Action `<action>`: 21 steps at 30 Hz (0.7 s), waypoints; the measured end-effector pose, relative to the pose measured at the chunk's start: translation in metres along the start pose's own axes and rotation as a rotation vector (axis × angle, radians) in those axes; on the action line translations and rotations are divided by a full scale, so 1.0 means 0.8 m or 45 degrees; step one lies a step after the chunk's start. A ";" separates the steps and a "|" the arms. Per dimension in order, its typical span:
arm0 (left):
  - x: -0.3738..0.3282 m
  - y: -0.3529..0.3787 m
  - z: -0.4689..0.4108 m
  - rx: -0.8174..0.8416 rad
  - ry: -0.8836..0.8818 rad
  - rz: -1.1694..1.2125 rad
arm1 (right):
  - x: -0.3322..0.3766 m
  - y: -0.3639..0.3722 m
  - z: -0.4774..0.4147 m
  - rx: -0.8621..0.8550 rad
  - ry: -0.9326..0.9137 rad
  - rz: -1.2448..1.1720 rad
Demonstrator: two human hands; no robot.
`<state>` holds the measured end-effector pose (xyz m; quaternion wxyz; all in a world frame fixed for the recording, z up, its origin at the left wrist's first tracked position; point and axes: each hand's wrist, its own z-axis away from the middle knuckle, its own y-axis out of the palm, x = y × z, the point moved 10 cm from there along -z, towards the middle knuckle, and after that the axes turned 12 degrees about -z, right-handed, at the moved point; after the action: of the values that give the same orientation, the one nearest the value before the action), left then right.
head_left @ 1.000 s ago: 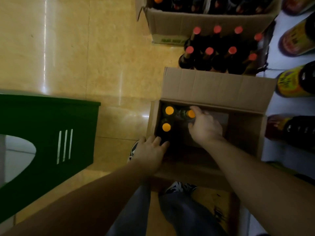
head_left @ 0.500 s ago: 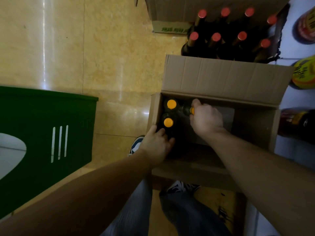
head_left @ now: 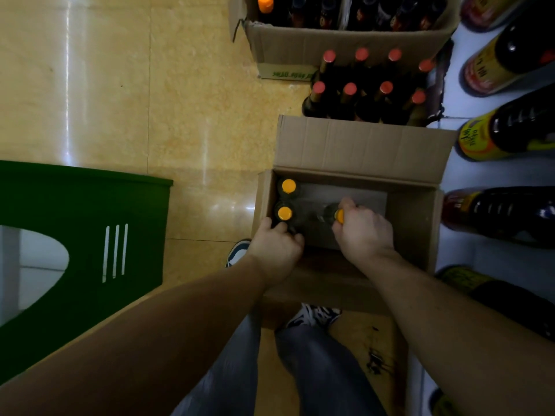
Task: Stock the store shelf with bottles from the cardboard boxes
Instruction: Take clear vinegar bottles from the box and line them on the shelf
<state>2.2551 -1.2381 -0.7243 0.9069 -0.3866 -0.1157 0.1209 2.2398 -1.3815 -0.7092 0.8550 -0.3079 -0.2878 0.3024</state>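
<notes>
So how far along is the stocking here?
The near box is mostly emptied: three orange-capped bottles remain. The right hand grips one by its neck; the left hand curls beside another, grip unclear. Still to go: red-capped bottles on the floor, far box of bottles.

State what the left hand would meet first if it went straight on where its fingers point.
The nearer orange-capped bottle in the cardboard box; the left hand may be touching it, since depth is unclear.

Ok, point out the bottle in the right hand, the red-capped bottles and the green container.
held bottle [head_left: 338,216], head view, on its orange cap.
red-capped bottles [head_left: 350,89], head view, on one cap in the nearer row.
green container [head_left: 75,199], head view, on its flat top face.
</notes>
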 end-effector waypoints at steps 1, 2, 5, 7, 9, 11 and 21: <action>0.001 -0.014 0.006 -0.005 -0.007 -0.007 | 0.001 -0.008 0.009 0.001 0.007 -0.002; 0.001 -0.026 0.013 -0.004 -0.014 -0.017 | 0.003 -0.018 0.019 0.000 0.015 -0.005; 0.001 -0.064 0.034 0.049 -0.030 -0.041 | 0.007 -0.049 0.049 -0.007 0.026 0.007; 0.000 -0.091 0.049 0.092 -0.042 -0.074 | 0.013 -0.070 0.072 -0.005 0.014 0.019; 0.001 -0.120 0.068 0.130 -0.054 -0.116 | 0.020 -0.095 0.098 -0.003 0.012 0.027; 0.006 -0.151 0.090 0.139 -0.086 -0.136 | 0.028 -0.122 0.125 -0.009 0.024 0.027; 0.054 -0.315 0.215 0.048 -0.294 0.282 | 0.063 -0.276 0.272 -0.078 0.002 0.037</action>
<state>2.2763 -1.2781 -0.4199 0.8759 -0.3633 -0.1735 0.2659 2.2005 -1.4082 -0.3986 0.8409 -0.3382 -0.2917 0.3056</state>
